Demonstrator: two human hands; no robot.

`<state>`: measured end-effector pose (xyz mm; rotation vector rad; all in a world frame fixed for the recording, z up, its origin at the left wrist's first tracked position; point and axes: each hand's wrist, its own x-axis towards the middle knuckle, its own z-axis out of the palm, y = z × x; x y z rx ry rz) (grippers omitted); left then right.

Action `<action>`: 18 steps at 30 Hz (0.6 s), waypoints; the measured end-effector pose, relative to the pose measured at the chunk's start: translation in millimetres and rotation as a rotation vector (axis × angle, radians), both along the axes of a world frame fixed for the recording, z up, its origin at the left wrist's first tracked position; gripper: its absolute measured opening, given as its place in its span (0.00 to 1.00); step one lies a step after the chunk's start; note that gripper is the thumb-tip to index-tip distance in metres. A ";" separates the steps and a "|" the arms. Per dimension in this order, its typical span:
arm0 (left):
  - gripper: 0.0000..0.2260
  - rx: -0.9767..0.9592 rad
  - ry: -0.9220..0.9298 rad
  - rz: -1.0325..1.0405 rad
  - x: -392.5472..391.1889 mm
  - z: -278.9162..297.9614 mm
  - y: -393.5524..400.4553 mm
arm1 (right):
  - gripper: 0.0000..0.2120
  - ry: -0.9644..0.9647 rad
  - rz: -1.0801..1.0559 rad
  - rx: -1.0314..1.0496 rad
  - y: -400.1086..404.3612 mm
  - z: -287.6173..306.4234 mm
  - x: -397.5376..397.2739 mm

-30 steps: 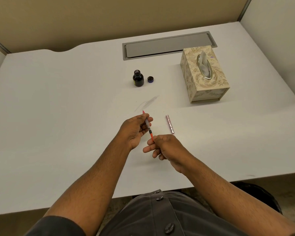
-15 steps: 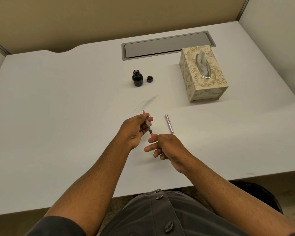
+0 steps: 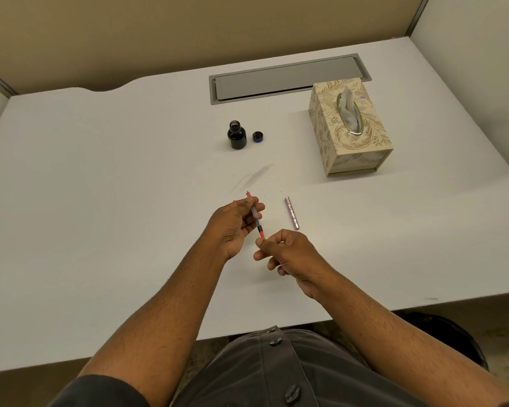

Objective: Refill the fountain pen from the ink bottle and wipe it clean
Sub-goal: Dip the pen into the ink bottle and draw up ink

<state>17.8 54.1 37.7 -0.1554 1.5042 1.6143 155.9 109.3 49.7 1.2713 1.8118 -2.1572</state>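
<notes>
The fountain pen point(image 3: 256, 216) is held above the surface point(image 3: 100, 201) near its front edge, stripped of its barrel, with the nib end pointing away from the person. The left hand point(image 3: 232, 224) has its grip closed around the clear section, and the right hand point(image 3: 288, 254) pinches the orange knob at the near end — this looks like the converter being worked before filling, so the task seems to be at its preparing stage. What appears to be the pink barrel point(image 3: 291, 212) lies just to the right of the hands. The next move would call for carrying the nib to the ink bottle point(image 3: 236, 136), which stands well apart toward the back, uncapped and dark with ink nearly to its neck; its cap point(image 3: 257, 137) sits just beside it. The tissue box point(image 3: 348, 127) further right has a tissue poking from its slot — ready for the wiping. A faint grey smear point(image 3: 254, 177) marks the surface between bottle and hands.
</notes>
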 end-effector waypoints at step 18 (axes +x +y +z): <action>0.06 0.002 -0.014 0.006 -0.6 1.9 1.4 | 0.09 0.015 0.008 -0.132 2.1 0.9 0.0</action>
